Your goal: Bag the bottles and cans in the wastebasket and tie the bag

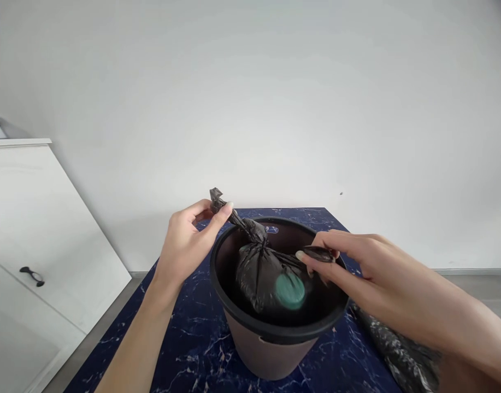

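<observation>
A black plastic garbage bag (pixel 256 273), gathered and knotted at its neck, sits inside the mouth of a brown bin (pixel 270 349) with a dark rim. Something round and green (pixel 290 290) shows through the thin film. My left hand (pixel 188 240) pinches one twisted end of the bag, up and left of the knot. The other end is gripped between thumb and fingers by my right hand (pixel 344 262), over the bin's right rim. Both ends look taut from the knot. What else the bag contains is hidden.
The bin stands on a table with a blue marbled top (pixel 193 338). More black plastic (pixel 401 349) lies at the table's right, partly under my right forearm. To the left is a white cabinet (pixel 41 229) with a dark handle. A pale wall (pixel 275 109) rises behind.
</observation>
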### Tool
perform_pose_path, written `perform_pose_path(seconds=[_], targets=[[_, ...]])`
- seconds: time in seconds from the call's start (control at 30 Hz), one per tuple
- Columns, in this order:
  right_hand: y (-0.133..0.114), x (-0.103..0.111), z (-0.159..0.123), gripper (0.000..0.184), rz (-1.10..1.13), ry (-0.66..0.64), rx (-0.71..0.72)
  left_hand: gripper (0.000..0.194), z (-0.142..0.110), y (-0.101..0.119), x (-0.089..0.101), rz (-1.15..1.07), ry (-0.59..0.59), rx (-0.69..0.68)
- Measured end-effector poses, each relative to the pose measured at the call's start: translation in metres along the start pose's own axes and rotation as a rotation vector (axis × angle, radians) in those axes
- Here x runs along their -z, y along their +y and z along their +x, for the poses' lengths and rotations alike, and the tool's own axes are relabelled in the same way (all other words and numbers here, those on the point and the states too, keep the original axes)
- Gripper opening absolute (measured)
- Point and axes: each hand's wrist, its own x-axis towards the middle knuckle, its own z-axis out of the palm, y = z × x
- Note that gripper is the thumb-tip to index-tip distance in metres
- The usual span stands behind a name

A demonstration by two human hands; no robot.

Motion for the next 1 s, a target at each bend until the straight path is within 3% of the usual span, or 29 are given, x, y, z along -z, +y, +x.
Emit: perform_pose_path(seconds=[0.13,0.3,0.47,0.67,0.83,1.0], targets=[[-0.006,-0.005,0.005,0.040,0.049,0.006,-0.031,0.033,-0.010,0.014,-0.003,-0.104,0.006,-0.024],[-0.011,-0.013,0.015,0.019,0.202,-0.020,0.003,0.032,-0.022,0.029,-0.008,-0.116,0.004,-0.084],[-0.005,-0.016,0.020,0.032,0.119,0.000,0.141,0.032,-0.030,0.038,-0.014,-0.105,-0.006,-0.082],[-0.002,-0.014,0.020,0.045,0.082,-0.162,0.208,0.032,-0.032,0.041,-0.021,-0.071,-0.080,-0.091],[0.000,-0.010,0.017,0.030,0.014,-0.182,0.125,0.029,-0.036,0.049,-0.025,-0.051,-0.099,-0.119],[0.000,-0.005,0.019,0.012,0.063,-0.228,0.134,0.020,-0.043,0.055,-0.026,-0.058,-0.101,-0.147]])
